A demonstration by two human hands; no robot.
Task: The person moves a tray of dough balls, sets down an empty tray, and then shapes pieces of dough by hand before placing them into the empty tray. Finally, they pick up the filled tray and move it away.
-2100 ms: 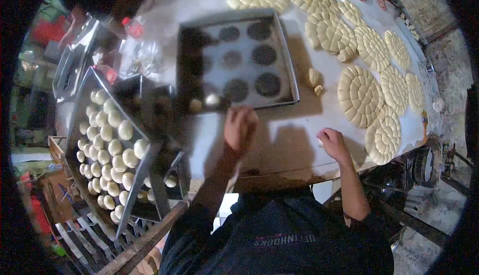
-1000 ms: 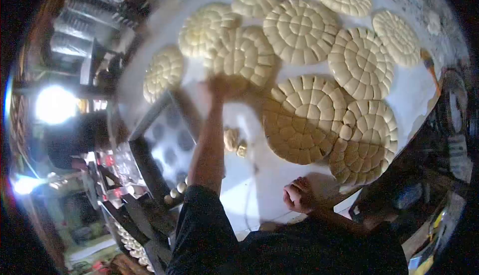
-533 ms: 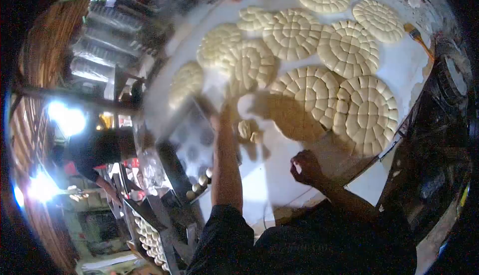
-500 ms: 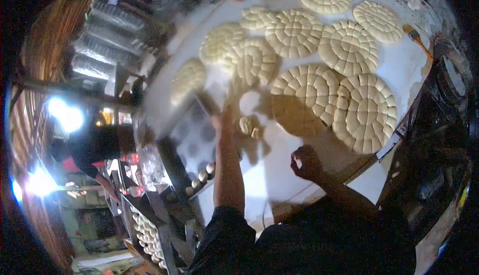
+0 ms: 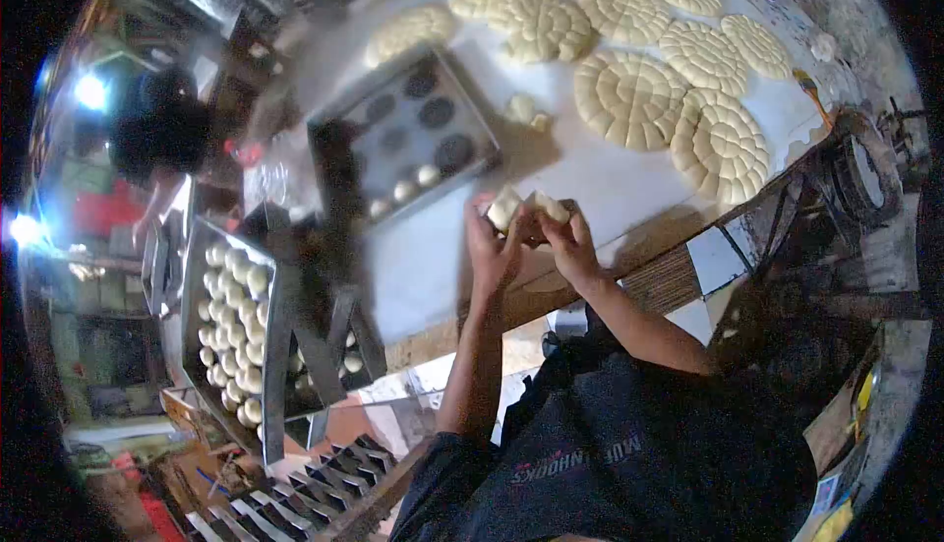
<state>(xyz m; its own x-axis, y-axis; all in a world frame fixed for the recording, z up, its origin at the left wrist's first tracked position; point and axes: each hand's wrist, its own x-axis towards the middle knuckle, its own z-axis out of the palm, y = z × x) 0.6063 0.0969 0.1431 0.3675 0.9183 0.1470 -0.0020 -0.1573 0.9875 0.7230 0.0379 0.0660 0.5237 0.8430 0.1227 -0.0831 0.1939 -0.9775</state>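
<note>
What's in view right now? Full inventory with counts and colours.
Table: one, white, centre to upper right
Scored dough rounds: about ten, cream, far and right parts of table
Shallow tray: one, grey with dark round spots, on table
Dough balls: three visible, cream, near edge of shallow tray
Dough scraps: a couple, cream, right of shallow tray
Tilted tray: one, grey, left of table
Packed balls: dozens, cream, in tilted tray
Brush: one, orange handle, table's right edge
Metal slats: several, grey, lower left
Lights: two, white, far left
Held dough: one piece or two, can't tell, cream, near table edge
Shirt: one, dark, bottom
Left hand: one, bare, on held dough
Right hand: one, bare, on held dough
</note>
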